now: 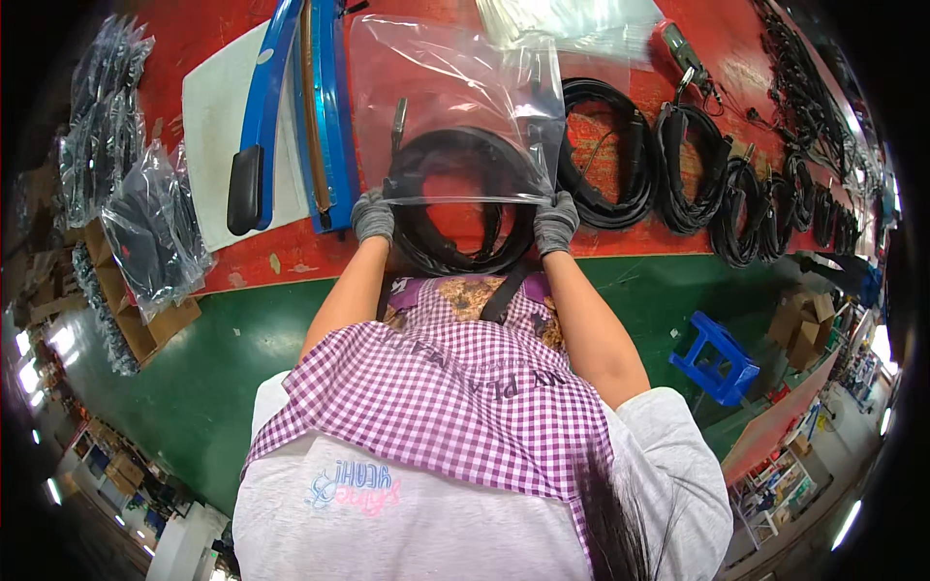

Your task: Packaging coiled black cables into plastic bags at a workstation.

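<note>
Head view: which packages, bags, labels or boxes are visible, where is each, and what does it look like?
Clear plastic bag: table centre, held at its lower edge by left hand and right hand, over a black cable coil.
Bagged black cables: left table edge, shiny clear bags.
Cardboard boxes: floor at right, brown.

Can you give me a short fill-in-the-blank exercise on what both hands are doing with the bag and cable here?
1. Both hands, left hand and right hand, wear ____ gloves.
2. They hold the open edge of a clear plastic bag over a coiled ____ cable.
3. The tabletop is ____ in colour.
4. To the right of the bag, more cable coils lie in a ____ along the table.

Missing words: grey; black; red; row
</note>
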`<action>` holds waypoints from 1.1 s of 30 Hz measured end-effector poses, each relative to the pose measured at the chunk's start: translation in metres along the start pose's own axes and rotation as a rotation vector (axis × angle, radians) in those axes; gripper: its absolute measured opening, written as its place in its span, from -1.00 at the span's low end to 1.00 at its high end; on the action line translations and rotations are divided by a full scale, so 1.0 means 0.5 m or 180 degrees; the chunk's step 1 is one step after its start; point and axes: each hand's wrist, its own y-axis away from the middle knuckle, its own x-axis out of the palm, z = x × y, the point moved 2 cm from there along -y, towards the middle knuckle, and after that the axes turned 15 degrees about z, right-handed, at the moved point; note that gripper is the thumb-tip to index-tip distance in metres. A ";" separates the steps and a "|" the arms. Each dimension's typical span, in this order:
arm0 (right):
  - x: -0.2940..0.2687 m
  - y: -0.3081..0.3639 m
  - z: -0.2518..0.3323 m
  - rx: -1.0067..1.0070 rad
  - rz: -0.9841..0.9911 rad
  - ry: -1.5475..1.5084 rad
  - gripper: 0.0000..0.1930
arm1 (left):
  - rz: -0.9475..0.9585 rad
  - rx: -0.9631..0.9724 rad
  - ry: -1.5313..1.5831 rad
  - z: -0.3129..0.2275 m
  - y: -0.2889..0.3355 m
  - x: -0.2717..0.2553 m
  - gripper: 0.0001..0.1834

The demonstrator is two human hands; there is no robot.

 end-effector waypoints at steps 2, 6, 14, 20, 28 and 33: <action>0.032 -0.025 -0.027 0.0402 0.0041 -0.1749 -0.84 | -0.0364 -0.0306 -0.0298 0.036 -0.036 0.026 -0.64; 0.015 -0.013 0.009 0.0500 -0.0146 -0.1532 -0.81 | -0.0385 -0.0279 0.0629 0.058 -0.063 0.052 -0.63; 0.066 0.011 -0.140 0.0326 0.0192 -0.1742 -0.74 | -0.0208 0.0086 0.1348 0.028 -0.022 0.051 -0.66; 0.045 0.048 -0.105 0.0218 -0.0233 -0.0225 -0.61 | 0.0257 0.0180 -0.0780 0.000 0.000 0.010 -0.59; 0.154 -0.020 -0.250 0.1564 0.0631 -0.4511 -0.52 | -0.0084 -0.0081 0.0848 0.043 0.017 0.054 -0.65; -0.008 0.152 -0.163 -0.0677 0.0638 0.1210 -0.56 | 0.0875 0.0123 -0.1695 0.125 0.100 -0.015 -0.59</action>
